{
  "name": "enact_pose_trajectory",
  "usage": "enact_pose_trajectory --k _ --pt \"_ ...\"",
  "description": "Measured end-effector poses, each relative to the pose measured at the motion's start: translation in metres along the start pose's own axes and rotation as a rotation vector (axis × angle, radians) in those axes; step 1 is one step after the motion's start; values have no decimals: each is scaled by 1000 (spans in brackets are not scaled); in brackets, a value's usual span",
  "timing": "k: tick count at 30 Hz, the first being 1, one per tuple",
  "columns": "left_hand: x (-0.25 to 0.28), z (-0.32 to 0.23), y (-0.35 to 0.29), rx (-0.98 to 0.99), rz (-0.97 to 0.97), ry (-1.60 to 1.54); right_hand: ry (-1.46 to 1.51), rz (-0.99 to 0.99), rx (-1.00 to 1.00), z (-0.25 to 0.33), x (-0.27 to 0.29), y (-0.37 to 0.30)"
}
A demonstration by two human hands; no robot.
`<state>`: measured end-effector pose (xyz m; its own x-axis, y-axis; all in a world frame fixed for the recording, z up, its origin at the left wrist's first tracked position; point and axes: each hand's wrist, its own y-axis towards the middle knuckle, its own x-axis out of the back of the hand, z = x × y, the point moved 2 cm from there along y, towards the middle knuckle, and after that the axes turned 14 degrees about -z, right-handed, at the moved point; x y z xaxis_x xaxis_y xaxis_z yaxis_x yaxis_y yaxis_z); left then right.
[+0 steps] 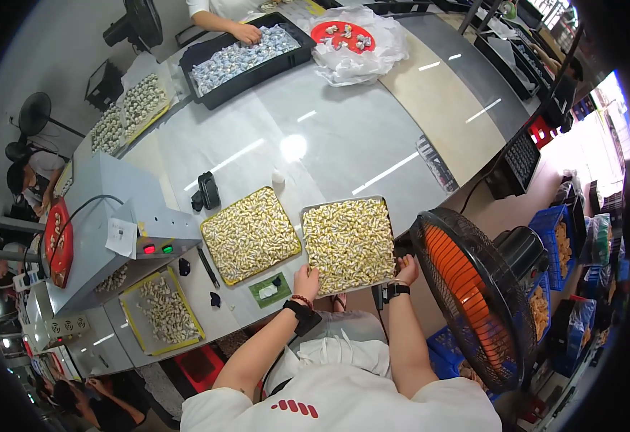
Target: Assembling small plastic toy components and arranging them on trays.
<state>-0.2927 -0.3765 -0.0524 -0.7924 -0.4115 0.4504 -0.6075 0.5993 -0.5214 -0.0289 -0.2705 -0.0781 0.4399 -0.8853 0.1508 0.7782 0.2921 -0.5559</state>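
Observation:
My left hand (pixel 307 281) grips the near left corner of a shallow metal tray (pixel 344 201). My right hand (pixel 407 271) is closed at its near right corner. Small gold-and-white wrapped pieces (pixel 349 241) fill this tray; they look like wrapped sweets. Its near edge reaches the table's front edge, close to my body. Just left of it, a second tray (pixel 300 251) full of the same pieces lies on the table. A green packet (pixel 270 289) is by my left wrist. My fingertips under the tray are partly hidden.
A black-and-orange fan (pixel 466 288) stands close to my right arm. On the left are a grey machine (pixel 117 209) and a yellow-edged tray (pixel 198 333). Across the table, another person's hand (pixel 246 33) reaches into a black bin (pixel 207 102) beside a red plate (pixel 322 30).

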Motion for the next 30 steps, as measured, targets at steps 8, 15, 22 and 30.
enact_pose_trajectory --k 8,15,22,30 --pt "6 -3 0 146 -16 -149 -342 196 -222 -4 37 -63" --pt "6 1 -3 14 -26 -144 -133 425 -75 1 40 -54" --pt "6 -20 5 67 -43 -133 -45 523 -32 17 1 -53" --pt "2 -41 34 68 -139 -140 -109 528 12 13 -70 -43"
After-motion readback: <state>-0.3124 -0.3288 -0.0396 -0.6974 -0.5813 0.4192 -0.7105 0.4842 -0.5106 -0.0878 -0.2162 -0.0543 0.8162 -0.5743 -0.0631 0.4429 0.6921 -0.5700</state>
